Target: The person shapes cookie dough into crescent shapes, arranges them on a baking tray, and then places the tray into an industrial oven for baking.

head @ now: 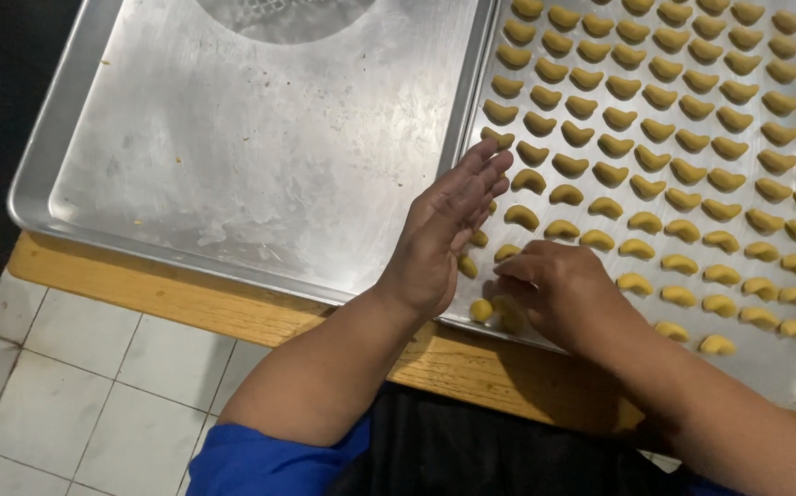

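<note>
A metal baking tray on the right holds several rows of small yellow crescent-shaped dough pieces. My left hand is flat and upright at that tray's left edge, fingers together and stretched out, holding nothing. My right hand is curled palm down at the tray's near left corner, fingertips touching a dough piece in the front rows. A rounder dough piece lies just below my left hand.
A second metal tray with only crumbs sits to the left, touching the filled one. Both rest on a wooden table edge. White floor tiles show at lower left. My blue sleeve is near the bottom.
</note>
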